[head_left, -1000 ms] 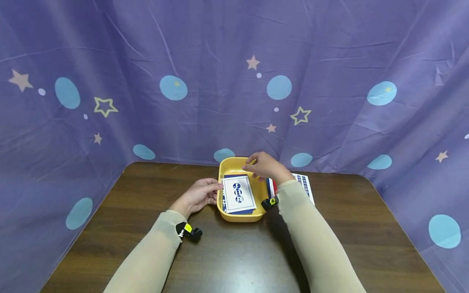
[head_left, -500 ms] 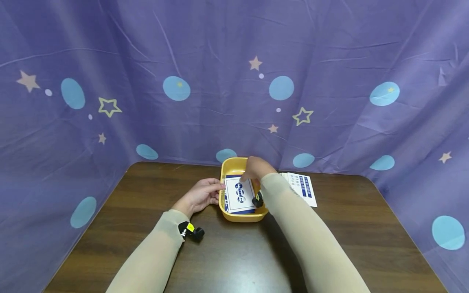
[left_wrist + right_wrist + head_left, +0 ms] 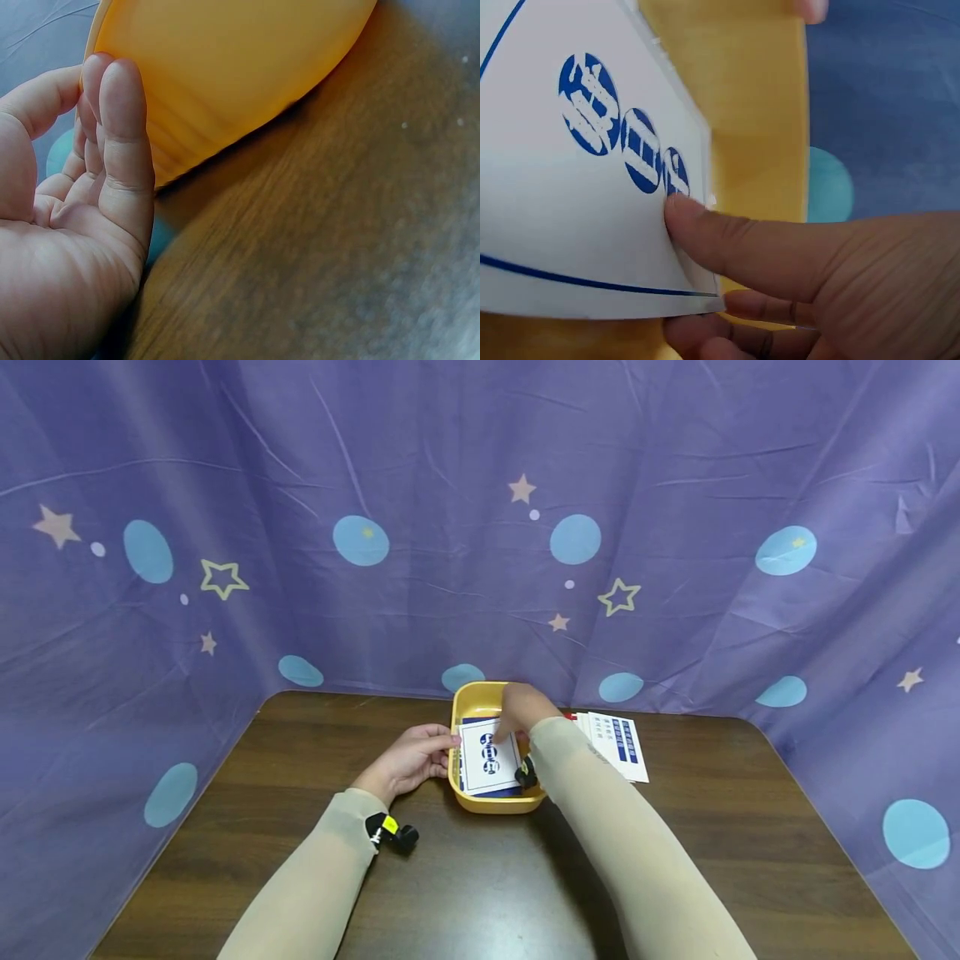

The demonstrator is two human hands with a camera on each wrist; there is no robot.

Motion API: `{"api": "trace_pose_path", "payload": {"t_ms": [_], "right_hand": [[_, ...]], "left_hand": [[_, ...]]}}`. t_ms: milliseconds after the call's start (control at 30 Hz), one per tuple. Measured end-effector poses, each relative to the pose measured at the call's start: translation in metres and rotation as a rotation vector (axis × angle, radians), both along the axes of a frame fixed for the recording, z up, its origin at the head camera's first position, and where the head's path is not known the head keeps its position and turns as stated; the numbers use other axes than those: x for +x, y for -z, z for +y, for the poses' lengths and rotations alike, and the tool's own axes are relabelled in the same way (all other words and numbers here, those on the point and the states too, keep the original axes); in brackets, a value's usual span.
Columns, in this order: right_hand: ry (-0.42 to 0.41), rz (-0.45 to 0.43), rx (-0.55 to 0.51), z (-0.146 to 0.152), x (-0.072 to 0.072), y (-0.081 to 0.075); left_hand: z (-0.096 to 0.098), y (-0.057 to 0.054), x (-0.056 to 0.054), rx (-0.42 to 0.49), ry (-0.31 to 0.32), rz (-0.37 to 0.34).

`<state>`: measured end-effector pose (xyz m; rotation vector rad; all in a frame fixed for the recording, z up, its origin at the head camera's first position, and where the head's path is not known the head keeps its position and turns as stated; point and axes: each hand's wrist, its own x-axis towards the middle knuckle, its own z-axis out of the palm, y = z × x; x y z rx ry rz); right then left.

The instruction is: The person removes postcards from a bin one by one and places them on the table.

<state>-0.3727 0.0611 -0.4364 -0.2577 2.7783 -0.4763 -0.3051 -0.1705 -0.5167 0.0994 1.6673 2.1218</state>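
A yellow plastic box point(image 3: 459, 702) stands near the table's far side, its left rim pinched between thumb and fingers of my left hand point(image 3: 412, 756). In the left wrist view, that hand point(image 3: 82, 195) has its fingers along the box's outer wall point(image 3: 240, 60). Inside lies a white card point(image 3: 480, 777) with dark blue ovals and a thin border, with blue cards beneath it. My right hand point(image 3: 521, 708) reaches into the box from the right. In the right wrist view, its thumb point(image 3: 742, 244) presses on the card's face point(image 3: 592, 210) with fingers underneath, and the card bows slightly.
Several white cards point(image 3: 618, 743) with blue printing lie fanned on the wooden table point(image 3: 712, 810) right of the box, partly behind the right sleeve. A purple curtain point(image 3: 450, 527) with stars and blue dots hangs close behind the table.
My right hand has come down from above the box's far right side and now pinches the white card. The left hand keeps its hold on the rim.
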Motion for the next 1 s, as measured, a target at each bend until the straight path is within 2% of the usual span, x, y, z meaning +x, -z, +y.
{"api": "trace_pose_path", "payload": {"t_ms": [133,200,233,367,533,767,900,1000], "right_hand": [[-0.034,0.017,-0.019,0.006,-0.003,-0.008],[-0.02,-0.024,-0.082,0.01,-0.002,-0.014],[0.007,-0.065,-0.11,0.009,0.007,-0.027],[0.055,-0.113,-0.214,0.023,0.009,-0.036],[0.064,-0.073,-0.335,0.048,0.011,-0.034],[0.083,-0.01,-0.587,0.087,0.018,-0.025],[0.097,-0.012,-0.732,0.106,0.02,-0.021],[0.135,-0.017,-0.777,0.118,0.021,-0.02]], "left_hand": [[0.0,0.001,-0.001,0.007,-0.001,0.006],[0.0,0.002,-0.001,0.005,-0.002,0.006],[0.0,0.003,-0.001,0.005,-0.003,0.004],[0.0,0.003,-0.002,0.0,-0.002,-0.003],[0.002,0.002,-0.001,-0.006,-0.007,-0.009],[0.002,0.001,0.0,-0.003,0.002,0.004],[0.001,0.0,0.0,-0.002,0.001,0.007],[0.001,0.0,0.0,-0.007,0.0,0.004]]}}
